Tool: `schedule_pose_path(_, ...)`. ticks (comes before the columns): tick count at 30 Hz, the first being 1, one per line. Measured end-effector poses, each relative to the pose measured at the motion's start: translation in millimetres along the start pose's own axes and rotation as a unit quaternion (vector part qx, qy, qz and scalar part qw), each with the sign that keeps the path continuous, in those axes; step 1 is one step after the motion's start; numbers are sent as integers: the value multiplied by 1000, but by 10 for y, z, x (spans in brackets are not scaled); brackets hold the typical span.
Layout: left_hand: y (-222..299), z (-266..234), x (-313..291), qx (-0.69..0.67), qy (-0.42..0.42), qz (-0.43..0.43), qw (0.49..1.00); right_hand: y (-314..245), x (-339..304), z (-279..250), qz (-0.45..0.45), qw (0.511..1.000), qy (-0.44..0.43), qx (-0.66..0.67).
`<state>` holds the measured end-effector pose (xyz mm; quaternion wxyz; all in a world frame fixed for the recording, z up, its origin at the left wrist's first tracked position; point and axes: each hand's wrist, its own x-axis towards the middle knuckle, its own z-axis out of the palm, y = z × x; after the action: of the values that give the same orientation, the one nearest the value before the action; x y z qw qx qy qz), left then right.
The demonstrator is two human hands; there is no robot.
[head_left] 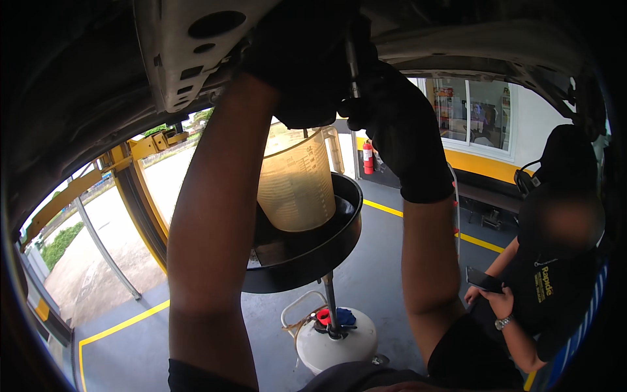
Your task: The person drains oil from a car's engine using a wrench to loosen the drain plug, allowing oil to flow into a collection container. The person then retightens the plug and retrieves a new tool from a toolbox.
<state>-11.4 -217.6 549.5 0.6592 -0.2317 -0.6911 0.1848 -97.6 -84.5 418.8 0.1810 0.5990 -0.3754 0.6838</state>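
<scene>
R black-gloved hand [397, 121] grasps slim silver metal rod [353, 62] under dark metal car underbody [470, 49], just right of L black-gloved hand [300, 75] (grip too dark to tell), rod prob. stiff, lightish, maybe slick thru gloves, best held at lower end.

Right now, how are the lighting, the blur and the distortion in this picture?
In the head view, glare washes out the ground outside at left; the left hand, right hand and vehicle underside sink into deep shadow; the co-worker's face is blurred over; straight edges bow toward the dark rim.
</scene>
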Motion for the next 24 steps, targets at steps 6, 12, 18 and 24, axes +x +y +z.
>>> schedule_pose_path(6, 197, 29, -80, -42, -97, 18, 994, -73, -14, -6, -36, 959, 85, -269)
schedule_pose_path(12, 447, 78, -262, 209, -134, 68, 966, 202, -112, -51, -134, 932, 84, -326)
schedule_pose_path(18, 274, 409, -123, 146, -76, 81, 983, 255, -83, -235, -114, 956, 81, -258)
schedule_pose_path(24, 463, 265, 198, 65, -91, -49, 993, 56, 78, -373, 61, 997, 46, 33)
